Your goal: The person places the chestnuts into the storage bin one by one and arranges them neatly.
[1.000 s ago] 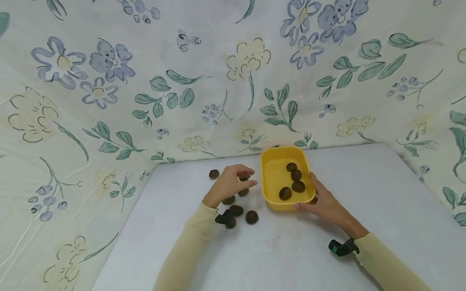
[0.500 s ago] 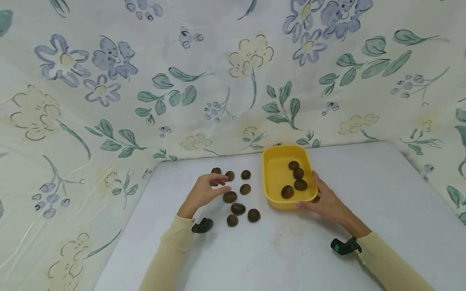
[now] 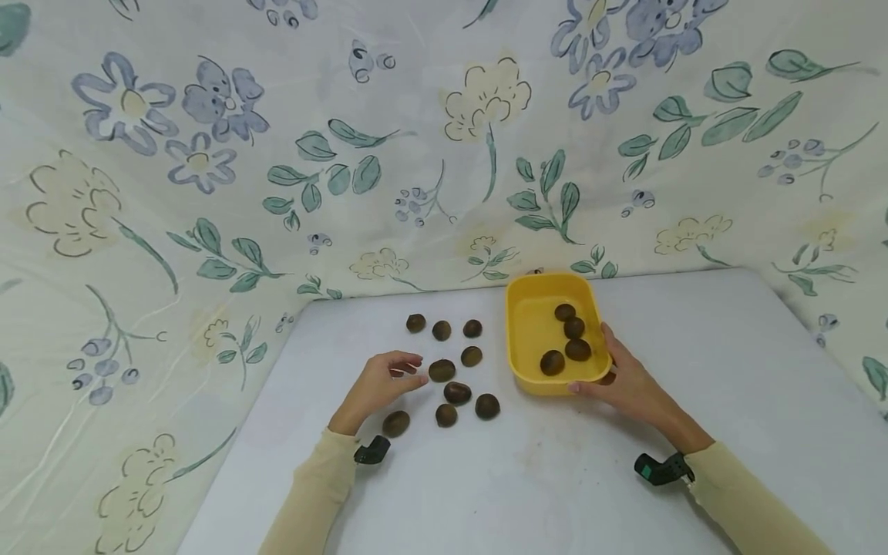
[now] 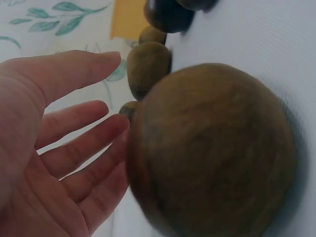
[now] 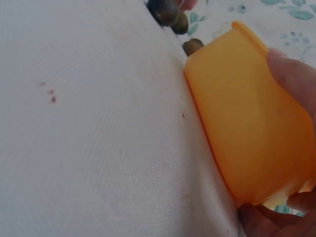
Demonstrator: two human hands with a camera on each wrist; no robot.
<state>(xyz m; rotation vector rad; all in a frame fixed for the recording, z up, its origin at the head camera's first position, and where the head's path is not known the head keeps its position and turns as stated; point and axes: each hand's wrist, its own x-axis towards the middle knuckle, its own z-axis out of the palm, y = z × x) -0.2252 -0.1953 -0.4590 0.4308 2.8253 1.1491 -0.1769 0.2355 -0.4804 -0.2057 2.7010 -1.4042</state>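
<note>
My left hand (image 3: 377, 389) hovers beside the loose chestnuts with its fingers loosely bent and nothing between them. Closest to its fingertips lies one chestnut (image 3: 442, 371); another chestnut (image 3: 396, 424) rests near the wrist and looms large in the left wrist view. Several more brown chestnuts (image 3: 457, 393) are scattered on the table to the left of a yellow plastic container (image 3: 516, 339). Inside that container, several chestnuts (image 3: 577, 350) lie along its right side and front. My right hand (image 3: 634, 389) grips the container at its near right corner, thumb at the front wall.
The white-covered table (image 3: 555, 486) extends around the container, with small reddish-brown specks on its cloth. A flowered curtain (image 3: 416, 154) hangs right behind the table's back edge, close to the container.
My left hand has drawn back left and toward me from the chestnuts near the container, uncovering several of them. The right hand keeps its hold on the container.
</note>
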